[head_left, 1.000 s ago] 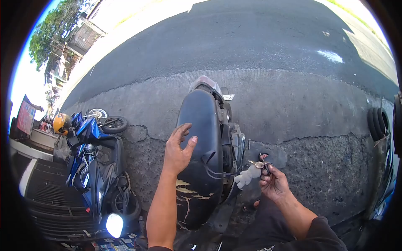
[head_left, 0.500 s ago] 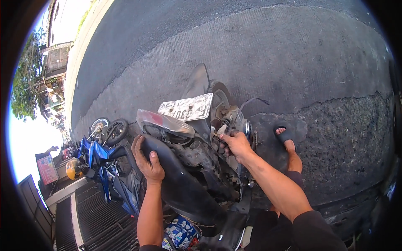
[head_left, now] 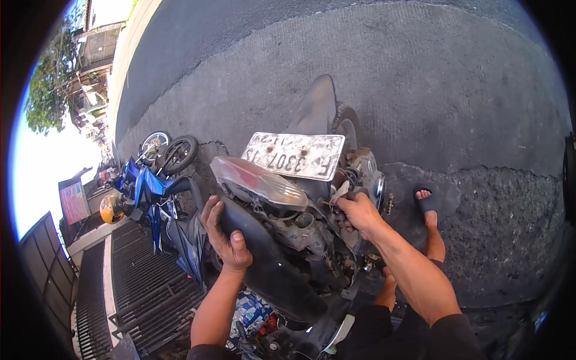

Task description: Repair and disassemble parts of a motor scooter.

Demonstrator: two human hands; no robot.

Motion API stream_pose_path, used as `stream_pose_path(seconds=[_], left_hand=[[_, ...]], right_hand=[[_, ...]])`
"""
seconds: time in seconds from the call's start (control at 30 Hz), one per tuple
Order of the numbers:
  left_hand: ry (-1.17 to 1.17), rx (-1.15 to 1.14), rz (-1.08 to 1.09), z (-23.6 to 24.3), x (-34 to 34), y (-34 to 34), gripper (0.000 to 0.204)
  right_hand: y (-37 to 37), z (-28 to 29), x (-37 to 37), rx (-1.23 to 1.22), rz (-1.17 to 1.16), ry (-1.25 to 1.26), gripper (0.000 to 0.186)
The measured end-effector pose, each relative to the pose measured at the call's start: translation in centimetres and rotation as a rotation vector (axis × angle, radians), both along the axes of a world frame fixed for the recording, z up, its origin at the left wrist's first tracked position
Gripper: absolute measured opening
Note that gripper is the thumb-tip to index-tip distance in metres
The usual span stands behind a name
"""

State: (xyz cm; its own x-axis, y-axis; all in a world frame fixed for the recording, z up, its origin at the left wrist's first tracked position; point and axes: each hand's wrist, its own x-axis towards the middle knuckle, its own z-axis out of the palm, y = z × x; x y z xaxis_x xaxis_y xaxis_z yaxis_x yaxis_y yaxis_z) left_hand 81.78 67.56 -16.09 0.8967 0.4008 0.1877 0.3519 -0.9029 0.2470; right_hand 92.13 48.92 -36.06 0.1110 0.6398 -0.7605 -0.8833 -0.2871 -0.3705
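Observation:
A dusty motorcycle stands before me with its black seat point(head_left: 264, 255) tilted away from the frame. My left hand point(head_left: 228, 240) holds the seat's rear left edge, its thumb apart from the fingers. On the other side, my right hand point(head_left: 359, 215) is closed in a pinch beside the tail frame point(head_left: 306, 234). A small pale piece point(head_left: 342, 191) shows at its fingertips, too little visible to name. Just beyond are the clear-and-red tail light point(head_left: 261, 183), a worn white number plate point(head_left: 294, 155) and the black rear mudguard point(head_left: 315, 105).
A blue motorcycle point(head_left: 144, 183) is parked at left, near a yellow helmet point(head_left: 111, 208). Behind it runs a dark metal grating point(head_left: 144, 270). A blue-and-white patterned packet point(head_left: 249, 312) lies below the seat. My sandalled foot point(head_left: 423, 195) rests on rough pavement at right.
The view has shifted, so the motorcycle and both hands appear farther right. My left hand stays at the seat edge, and my right hand stays pinched beside the frame.

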Motion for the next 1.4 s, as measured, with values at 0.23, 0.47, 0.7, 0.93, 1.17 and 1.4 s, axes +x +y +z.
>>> stream_pose_path(seconds=[0.23, 0.47, 0.7, 0.93, 1.17, 1.4], left_hand=[[0.002, -0.022, -0.044, -2.3, 0.5, -0.9, 0.058], [-0.002, 0.007, -0.014, -0.4, -0.1, -0.7, 0.058], [-0.007, -0.007, -0.024, -0.8, 0.0, 0.2, 0.059], [0.002, -0.003, -0.025, -0.8, -0.3, 0.3, 0.059], [-0.01, -0.013, -0.025, -1.1, -0.4, 0.2, 0.058], [-0.022, -0.024, -0.008, -1.4, -0.3, -0.2, 0.058]], right_hand=[[-2.7, -2.3, -0.4, 0.02, 0.357, -1.226, 0.038], [-0.4, -8.3, -3.8, 0.297, -0.225, -1.504, 0.035], [-1.6, -11.0, -3.9, 0.338, -0.043, -1.117, 0.035], [-1.0, -8.0, -3.2, 0.226, 0.002, -0.984, 0.044], [0.2, -7.9, -3.4, 0.319, -0.323, -1.024, 0.015], [1.2, -6.5, -4.4, 0.078, -0.372, -1.18, 0.015]])
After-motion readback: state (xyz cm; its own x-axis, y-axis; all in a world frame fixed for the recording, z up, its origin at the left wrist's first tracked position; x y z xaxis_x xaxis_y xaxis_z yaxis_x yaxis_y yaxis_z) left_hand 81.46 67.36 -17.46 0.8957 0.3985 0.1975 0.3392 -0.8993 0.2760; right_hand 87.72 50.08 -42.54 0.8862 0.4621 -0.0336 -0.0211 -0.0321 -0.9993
